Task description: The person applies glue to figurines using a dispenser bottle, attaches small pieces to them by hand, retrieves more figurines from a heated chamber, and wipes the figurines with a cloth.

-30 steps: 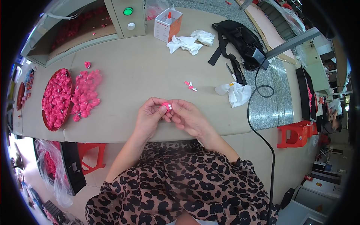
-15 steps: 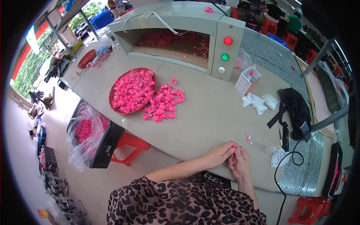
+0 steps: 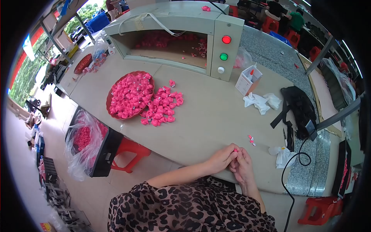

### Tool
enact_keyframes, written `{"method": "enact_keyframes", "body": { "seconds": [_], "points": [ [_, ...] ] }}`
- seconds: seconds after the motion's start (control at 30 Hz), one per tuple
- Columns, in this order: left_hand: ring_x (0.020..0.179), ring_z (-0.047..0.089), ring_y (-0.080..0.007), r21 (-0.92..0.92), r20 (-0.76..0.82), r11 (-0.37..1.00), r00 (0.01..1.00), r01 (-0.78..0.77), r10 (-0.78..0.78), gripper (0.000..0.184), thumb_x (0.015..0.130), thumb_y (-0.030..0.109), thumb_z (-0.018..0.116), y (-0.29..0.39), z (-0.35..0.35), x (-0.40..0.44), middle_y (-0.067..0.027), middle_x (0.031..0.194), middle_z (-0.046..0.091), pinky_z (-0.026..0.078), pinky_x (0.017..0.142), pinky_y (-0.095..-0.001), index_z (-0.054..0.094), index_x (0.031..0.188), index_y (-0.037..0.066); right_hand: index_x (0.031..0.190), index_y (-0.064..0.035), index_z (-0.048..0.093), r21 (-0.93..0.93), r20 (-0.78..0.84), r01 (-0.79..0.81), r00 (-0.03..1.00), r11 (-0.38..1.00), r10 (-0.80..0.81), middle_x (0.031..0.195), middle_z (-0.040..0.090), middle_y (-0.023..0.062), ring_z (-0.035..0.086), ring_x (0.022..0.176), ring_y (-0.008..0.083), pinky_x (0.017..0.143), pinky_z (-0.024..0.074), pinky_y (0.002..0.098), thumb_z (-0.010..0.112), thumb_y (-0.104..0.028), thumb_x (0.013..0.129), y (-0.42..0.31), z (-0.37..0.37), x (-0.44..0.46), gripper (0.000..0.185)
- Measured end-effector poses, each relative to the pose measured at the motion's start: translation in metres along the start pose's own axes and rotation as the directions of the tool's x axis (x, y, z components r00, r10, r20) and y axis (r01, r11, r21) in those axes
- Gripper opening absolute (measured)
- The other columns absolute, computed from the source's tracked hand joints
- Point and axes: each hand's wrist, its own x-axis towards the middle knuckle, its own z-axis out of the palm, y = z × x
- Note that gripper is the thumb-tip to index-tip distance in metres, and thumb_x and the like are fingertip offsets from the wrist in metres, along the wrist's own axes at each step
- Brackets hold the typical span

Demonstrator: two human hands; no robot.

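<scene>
Near the table's front edge my left hand (image 3: 224, 157) and my right hand (image 3: 243, 164) meet, fingertips pinching a small pink piece (image 3: 235, 150) between them. Most of that piece is hidden by the fingers. Just beyond my hands lie a few small pink and white pieces (image 3: 251, 140) on the table (image 3: 201, 116). Off to the left, a red basket (image 3: 109, 105) is heaped with pink pieces, and a loose pile of pink pieces (image 3: 164, 105) lies against its right side.
At the back stands a grey open-fronted box (image 3: 162, 25) with lit buttons. To the right are a small carton (image 3: 247, 80), white tissues (image 3: 257, 102), a black bag (image 3: 297, 106) and a black cable (image 3: 284, 181). A plastic-lined crate (image 3: 104, 154) stands below left. People sit far back.
The view has swung left, bringing the basket and box further into sight, then shifted slightly. Both hands stay together on the small pink piece, which shows less now.
</scene>
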Motion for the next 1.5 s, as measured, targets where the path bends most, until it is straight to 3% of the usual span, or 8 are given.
{"method": "enact_keyframes", "body": {
  "seconds": [0.5, 0.6, 0.67, 0.9, 1.0, 1.1, 1.2, 1.5],
  "points": [
    [0.058, 0.054, -0.0106, 0.065, -0.018, 0.998, 1.0, 0.001, 0.0, 0.016, 0.095, 0.015, 0.036, 0.004, 0.002, 0.0, -0.005, 0.068, 0.051, 0.047, 0.053, -0.0244, 0.043, 0.101, 0.002, 0.09, -0.0071, 0.046, 0.008, 0.013, 0.015, 1.0, 1.0, -0.015, 0.068, 0.048, 0.0013, 0.044, 0.05, 0.0078, 0.041, 0.033, 0.019, 0.046, -0.024, 0.092, 0.002, -0.002, 0.0, 0.017],
    [0.058, 0.053, -0.0108, -0.046, -0.011, 0.987, 0.988, 0.154, -0.154, 0.017, 0.095, 0.016, 0.034, 0.007, 0.002, 0.002, -0.005, 0.069, 0.051, 0.048, 0.054, -0.024, 0.043, 0.101, 0.002, 0.092, -0.0057, 0.047, -0.028, -0.001, 0.003, 1.0, 1.0, -0.003, 0.068, 0.047, 0.0018, 0.044, 0.052, 0.008, 0.042, 0.0334, 0.0195, 0.045, -0.022, 0.092, -0.001, 0.003, 0.002, 0.017],
    [0.059, 0.053, -0.0111, -0.095, 0.024, 0.99, 0.995, 0.101, -0.099, 0.022, 0.096, 0.02, 0.032, -0.008, 0.0, 0.002, -0.0041, 0.069, 0.05, 0.049, 0.056, -0.0244, 0.043, 0.102, 0.002, 0.092, -0.0054, 0.047, -0.017, -0.048, 0.001, 0.999, 1.0, -0.002, 0.068, 0.047, 0.0017, 0.044, 0.053, 0.0083, 0.043, 0.0337, 0.0198, 0.045, -0.022, 0.092, 0.0, 0.001, -0.003, 0.016],
    [0.057, 0.038, -0.003, 0.009, 0.012, 1.0, 1.0, 0.018, -0.019, 0.031, 0.095, 0.033, 0.032, -0.007, -0.004, 0.004, 0.002, 0.074, 0.047, 0.029, 0.048, -0.0163, 0.044, 0.107, 0.008, 0.09, -0.0053, 0.047, 0.117, -0.028, -0.036, 0.999, 0.993, 0.039, 0.069, 0.046, 0.0019, 0.044, 0.053, 0.0076, 0.044, 0.033, 0.0204, 0.046, -0.023, 0.092, -0.001, -0.006, -0.001, 0.018],
    [0.079, 0.048, -0.0108, -0.016, 0.018, 0.994, 0.994, 0.11, -0.11, 0.025, 0.096, 0.022, 0.032, -0.003, -0.006, 0.004, -0.0038, 0.082, 0.051, 0.041, 0.075, -0.0253, 0.046, 0.105, 0.004, 0.089, -0.0053, 0.046, 0.145, -0.019, -0.033, 0.999, 0.989, 0.037, 0.069, 0.046, 0.0019, 0.043, 0.051, 0.0073, 0.042, 0.0318, 0.02, 0.047, -0.024, 0.091, 0.0, -0.005, -0.001, 0.019],
    [0.078, 0.047, -0.0108, 0.01, 0.023, 0.993, 0.993, 0.119, -0.119, 0.025, 0.096, 0.022, 0.032, -0.006, -0.007, 0.004, -0.0034, 0.081, 0.051, 0.041, 0.074, -0.0249, 0.047, 0.104, 0.004, 0.088, -0.0053, 0.046, 0.123, -0.034, -0.028, 0.999, 0.992, 0.032, 0.068, 0.046, 0.0018, 0.042, 0.049, 0.0071, 0.04, 0.0305, 0.0196, 0.047, -0.024, 0.091, 0.0, -0.004, -0.001, 0.019],
    [0.06, 0.04, -0.0039, -0.019, 0.062, 0.998, 0.997, 0.052, -0.05, 0.03, 0.096, 0.032, 0.031, -0.009, -0.006, 0.005, 0.0013, 0.079, 0.045, 0.034, 0.051, -0.0171, 0.043, 0.107, 0.007, 0.088, -0.0054, 0.046, 0.115, -0.049, -0.009, 0.999, 0.993, 0.015, 0.068, 0.046, 0.0016, 0.041, 0.048, 0.0067, 0.04, 0.0296, 0.0194, 0.047, -0.024, 0.092, 0.003, -0.005, -0.001, 0.019],
    [0.067, 0.049, -0.0098, -0.075, -0.002, 0.994, 0.997, 0.077, -0.077, 0.022, 0.096, 0.021, 0.033, -0.015, 0.0, 0.005, -0.0038, 0.074, 0.05, 0.044, 0.063, -0.0241, 0.046, 0.099, 0.003, 0.089, -0.0065, 0.046, 0.108, -0.025, 0.0, 1.0, 0.994, 0.003, 0.068, 0.047, 0.0004, 0.042, 0.049, 0.0059, 0.041, 0.0297, 0.0187, 0.048, -0.026, 0.091, 0.008, -0.008, -0.001, 0.019]
  ]
}}
